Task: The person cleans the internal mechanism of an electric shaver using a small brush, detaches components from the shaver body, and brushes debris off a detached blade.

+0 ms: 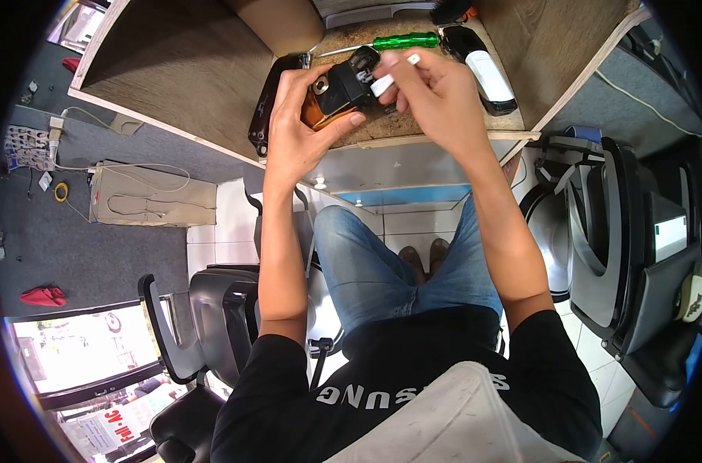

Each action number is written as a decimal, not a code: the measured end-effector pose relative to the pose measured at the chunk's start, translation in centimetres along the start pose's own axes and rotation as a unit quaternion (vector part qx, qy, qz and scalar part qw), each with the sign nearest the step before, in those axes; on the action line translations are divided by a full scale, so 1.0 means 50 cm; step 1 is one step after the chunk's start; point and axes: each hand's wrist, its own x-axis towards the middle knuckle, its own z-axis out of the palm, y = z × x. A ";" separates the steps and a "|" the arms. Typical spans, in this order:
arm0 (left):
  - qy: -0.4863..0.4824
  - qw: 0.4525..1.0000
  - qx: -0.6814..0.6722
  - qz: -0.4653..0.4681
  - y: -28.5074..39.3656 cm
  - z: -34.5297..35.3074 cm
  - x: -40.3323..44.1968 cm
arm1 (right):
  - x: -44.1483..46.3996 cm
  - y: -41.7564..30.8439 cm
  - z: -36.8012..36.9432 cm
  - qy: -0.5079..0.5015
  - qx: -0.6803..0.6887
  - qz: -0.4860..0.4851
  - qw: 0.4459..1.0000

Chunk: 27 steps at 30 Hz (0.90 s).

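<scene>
Head view: a brown worktop (401, 128) stands between wooden side panels. Over it, the left hand (295, 123) curls around a black-and-orange unit, fingers on the far side and thumb on the near, while the right hand (441, 100) pinches a slim white tool between thumb and fingertips. A long dark device (269, 106) lies beside the left hand; a white-panelled device (488, 76) lies beyond the right. The black-and-orange unit (338, 91) sits between the hands, near the worktop's front edge. Just behind it lies a green-handled screwdriver (405, 41). Smallest, the white tool (382, 85) points at the unit's right end; whether they touch, I cannot tell. The step seems to be close work there, and the next move probably calls for a steady left grip and fine control of the tip.
</scene>
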 end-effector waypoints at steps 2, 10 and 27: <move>0.003 1.000 -0.009 -0.008 0.000 0.001 0.000 | 0.000 0.010 0.003 0.029 -0.010 -0.052 0.998; -0.002 1.000 0.001 -0.014 0.000 0.001 -0.002 | -0.012 -0.015 0.005 0.037 -0.106 -0.101 0.989; -0.001 1.000 0.001 0.000 -0.005 0.006 0.000 | -0.012 -0.006 0.014 0.063 -0.127 -0.173 0.975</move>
